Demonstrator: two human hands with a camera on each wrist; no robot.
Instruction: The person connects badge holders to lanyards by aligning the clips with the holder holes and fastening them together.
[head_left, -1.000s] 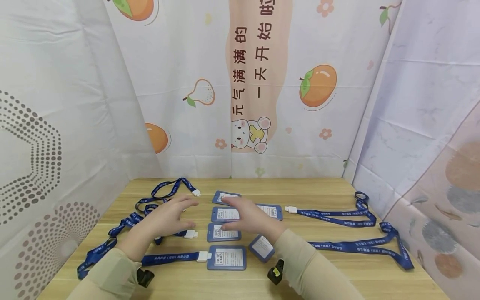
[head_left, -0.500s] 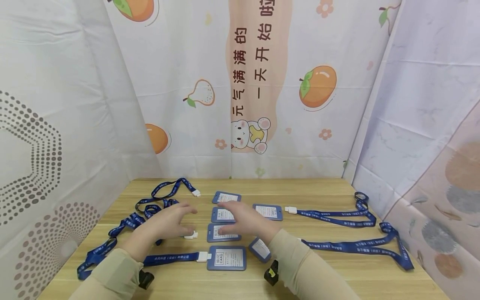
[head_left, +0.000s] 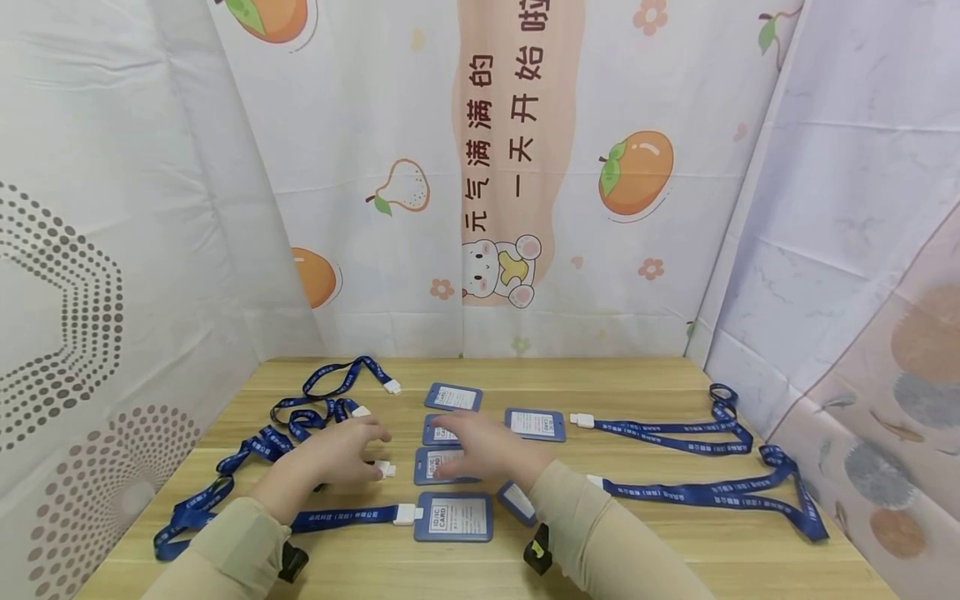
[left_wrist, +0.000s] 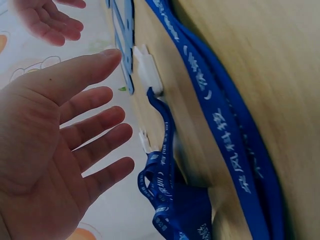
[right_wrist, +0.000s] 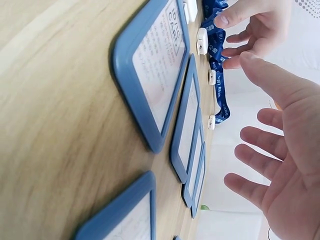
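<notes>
My left hand (head_left: pixel 337 457) hovers with spread, loosely bent fingers beside a white lanyard clip (head_left: pixel 385 469). In the left wrist view, a gap separates its fingers from that clip and the blue lanyard (left_wrist: pixel 220 120). My right hand (head_left: pixel 495 450) is held over a column of blue ID card holders, partly covering two of them, one being a card holder (head_left: pixel 426 468). Its fingers are apart and hold nothing in the right wrist view. Nearest the front lies a card holder (head_left: pixel 453 517) joined to a lanyard's white clip (head_left: pixel 406 513).
Several blue lanyards (head_left: pixel 258 446) lie tangled on the table's left. Two more lanyards, including one lanyard (head_left: pixel 675 429), stretch along the right. A tilted card holder (head_left: pixel 517 502) lies by my right wrist, another card holder (head_left: pixel 536 423) farther back. Printed curtains (head_left: pixel 480 333) stand behind the table.
Both hands have come slightly lower and nearer to me, with fingers still apart. The lanyards and card holders have stayed in place.
</notes>
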